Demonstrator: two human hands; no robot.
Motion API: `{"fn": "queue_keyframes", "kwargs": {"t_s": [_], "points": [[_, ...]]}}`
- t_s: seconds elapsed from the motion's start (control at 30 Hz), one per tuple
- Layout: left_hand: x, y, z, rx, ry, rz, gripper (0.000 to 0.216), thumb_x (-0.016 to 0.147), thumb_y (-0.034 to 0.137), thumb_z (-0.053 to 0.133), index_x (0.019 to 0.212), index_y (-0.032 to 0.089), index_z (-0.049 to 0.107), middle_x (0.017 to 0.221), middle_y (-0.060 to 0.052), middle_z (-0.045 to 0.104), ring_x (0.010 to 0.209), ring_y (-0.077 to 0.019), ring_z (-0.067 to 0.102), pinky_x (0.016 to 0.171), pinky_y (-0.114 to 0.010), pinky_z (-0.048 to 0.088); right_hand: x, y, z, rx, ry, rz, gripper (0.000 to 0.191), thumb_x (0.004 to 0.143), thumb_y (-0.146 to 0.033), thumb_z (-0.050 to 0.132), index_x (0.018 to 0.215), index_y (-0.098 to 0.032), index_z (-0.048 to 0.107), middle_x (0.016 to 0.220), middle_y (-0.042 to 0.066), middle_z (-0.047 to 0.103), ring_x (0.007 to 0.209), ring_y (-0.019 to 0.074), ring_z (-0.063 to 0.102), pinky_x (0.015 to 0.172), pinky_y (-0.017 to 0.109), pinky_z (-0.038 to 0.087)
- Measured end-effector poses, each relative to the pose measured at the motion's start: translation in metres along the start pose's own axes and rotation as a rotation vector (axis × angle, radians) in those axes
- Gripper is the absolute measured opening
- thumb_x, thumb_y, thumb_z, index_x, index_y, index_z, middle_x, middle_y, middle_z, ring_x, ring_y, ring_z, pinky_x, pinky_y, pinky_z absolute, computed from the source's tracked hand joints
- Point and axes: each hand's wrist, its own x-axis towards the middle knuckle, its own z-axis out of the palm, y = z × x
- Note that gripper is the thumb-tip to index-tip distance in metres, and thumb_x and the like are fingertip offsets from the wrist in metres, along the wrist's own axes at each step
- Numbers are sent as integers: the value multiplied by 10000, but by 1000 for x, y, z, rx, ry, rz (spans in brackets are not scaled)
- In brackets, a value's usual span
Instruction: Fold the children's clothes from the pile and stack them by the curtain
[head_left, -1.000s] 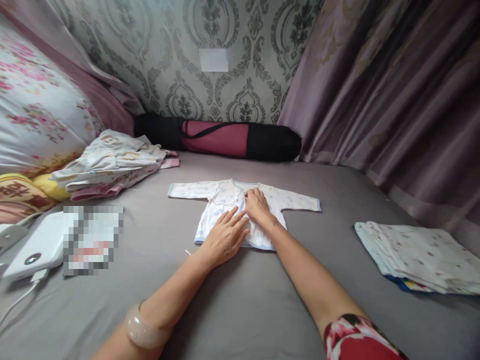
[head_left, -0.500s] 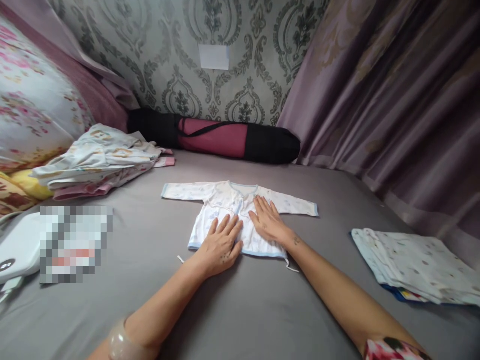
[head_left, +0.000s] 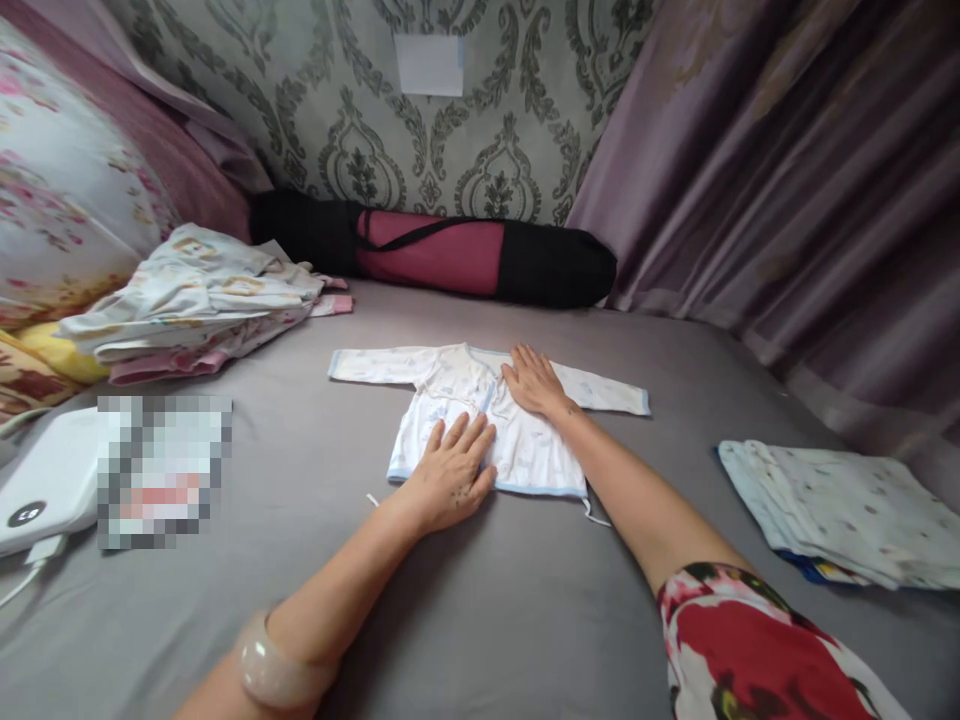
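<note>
A small white baby shirt (head_left: 540,455) with light blue trim and a faint print lies spread on the grey sheet, both sleeves stretched out sideways. My left hand (head_left: 454,475) rests flat over its lower hem, left of the middle, fingers apart. Higher up, my right hand (head_left: 535,382) lies flat near the neckline and the base of the right sleeve, with its fingers extended. Part of the shirt's front is hidden under the hands. White tie strings stick out at both lower corners.
Folded light cloths (head_left: 855,510) lie at the right. On the left are a pile of printed clothes (head_left: 202,290), a white power bank (head_left: 52,490) with a cable, and a blurred-out packet (head_left: 169,480). A long black and maroon bag (head_left: 435,255) lies along the wall.
My right hand has slid up the shirt from the chest toward the neckline and shoulder. My left hand stays flat near the hem. The camera view has shifted slightly.
</note>
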Motion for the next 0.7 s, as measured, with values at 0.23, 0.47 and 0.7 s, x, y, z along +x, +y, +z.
{"fn": "queue_keyframes", "kwargs": {"t_s": [0.23, 0.47, 0.7], "points": [[0, -5, -1, -65, -18, 6, 594, 942, 372, 277, 1493, 155, 242, 1583, -68, 176, 1461, -275, 86, 1168, -513, 89, -23, -4, -2, 24, -20, -33, 683, 968, -448, 202, 1496, -15, 195, 1574, 165, 154, 1454, 253, 102, 1173, 395, 81], [2, -8, 3, -56, 14, 12, 567, 936, 320, 256, 1477, 150, 274, 1575, -82, 210, 1457, -268, 120, 1166, -511, 107, -94, -36, -3, 38, -68, -22, 683, 975, -460, 144, 1506, -32, 180, 1582, 142, 116, 1458, 229, 71, 1175, 405, 49], [1, -10, 5, -67, 65, 12, 531, 946, 282, 242, 1450, 139, 331, 1556, -102, 266, 1449, -242, 175, 1168, -472, 146, -148, -63, -9, 43, -116, -119, 656, 980, -425, 154, 1508, -36, 181, 1581, 123, 120, 1460, 216, 59, 1181, 424, 36]]}}
